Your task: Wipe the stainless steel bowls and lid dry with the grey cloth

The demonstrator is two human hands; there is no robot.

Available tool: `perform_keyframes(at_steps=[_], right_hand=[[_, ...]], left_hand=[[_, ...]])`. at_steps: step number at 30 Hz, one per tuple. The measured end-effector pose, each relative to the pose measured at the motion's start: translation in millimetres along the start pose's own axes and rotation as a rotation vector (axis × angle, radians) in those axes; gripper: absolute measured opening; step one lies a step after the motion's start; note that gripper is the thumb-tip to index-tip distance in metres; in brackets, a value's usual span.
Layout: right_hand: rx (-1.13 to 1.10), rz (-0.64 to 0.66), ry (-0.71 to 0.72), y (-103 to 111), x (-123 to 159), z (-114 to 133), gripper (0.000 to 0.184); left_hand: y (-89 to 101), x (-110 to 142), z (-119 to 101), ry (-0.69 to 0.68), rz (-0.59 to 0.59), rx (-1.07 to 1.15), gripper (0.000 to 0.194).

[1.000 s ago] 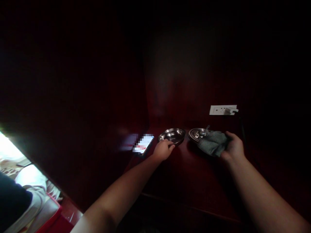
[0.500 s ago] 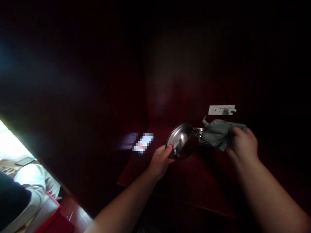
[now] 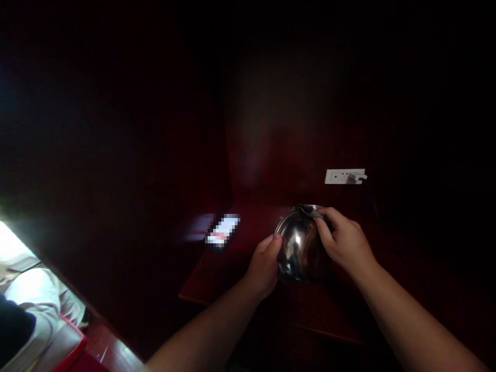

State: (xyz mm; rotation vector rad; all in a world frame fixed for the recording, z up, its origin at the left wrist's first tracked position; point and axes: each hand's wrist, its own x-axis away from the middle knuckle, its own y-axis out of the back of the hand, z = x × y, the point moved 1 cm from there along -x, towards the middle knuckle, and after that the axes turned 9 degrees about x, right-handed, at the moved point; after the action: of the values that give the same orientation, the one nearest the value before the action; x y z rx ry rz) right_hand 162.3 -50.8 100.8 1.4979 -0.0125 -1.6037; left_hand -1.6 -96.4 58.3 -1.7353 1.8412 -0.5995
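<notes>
Two hands hold one metal bowl (image 3: 298, 253) tilted above the desk (image 3: 240, 243): the left hand (image 3: 265, 266) grips its rim, thumb on the metal, while the right hand (image 3: 346, 240) pinches one dark cloth (image 3: 308, 210) against the upper rim. What the bowl contains, I cannot tell. One phone (image 3: 223, 230) lies left of them, well back from the desk's near left corner, with bare surface between phone and bowl. One wall socket (image 3: 335, 176) carries one plug (image 3: 356, 178).

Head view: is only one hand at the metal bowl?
No, the left hand grips the left side of the metal bowl while the right hand holds a cloth at its rim.
</notes>
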Motion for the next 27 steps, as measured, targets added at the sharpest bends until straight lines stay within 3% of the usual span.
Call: perform_keyframes(at_steps=[6, 9, 15, 21, 27], right_hand=[[-0.064, 0.008, 0.354, -1.3, 7.6, 12.7, 0.013], [-0.087, -0.007, 0.449, -1.7, 8.7, 12.8, 0.018], [-0.029, 0.017, 0.371, -6.7, -5.5, -1.2, 0.057], [0.070, 0.085, 0.269, -27.4, -13.1, -16.5, 0.064], [0.003, -0.025, 0.292, -46.1, 2.2, -33.5, 0.060]], left_hand=[[-7.7, -12.4, 4.5, -0.052, 0.023, -0.046, 0.041], [-10.9, -22.2, 8.0, -0.090, 0.064, -0.042, 0.040], [-9.6, -50.3, 8.8, -0.160, 0.037, -0.139, 0.046], [-0.8, -81.6, 8.5, -0.172, 0.037, -0.164, 0.050], [16.7, -96.3, 20.5, -0.122, -0.045, -0.153, 0.049]])
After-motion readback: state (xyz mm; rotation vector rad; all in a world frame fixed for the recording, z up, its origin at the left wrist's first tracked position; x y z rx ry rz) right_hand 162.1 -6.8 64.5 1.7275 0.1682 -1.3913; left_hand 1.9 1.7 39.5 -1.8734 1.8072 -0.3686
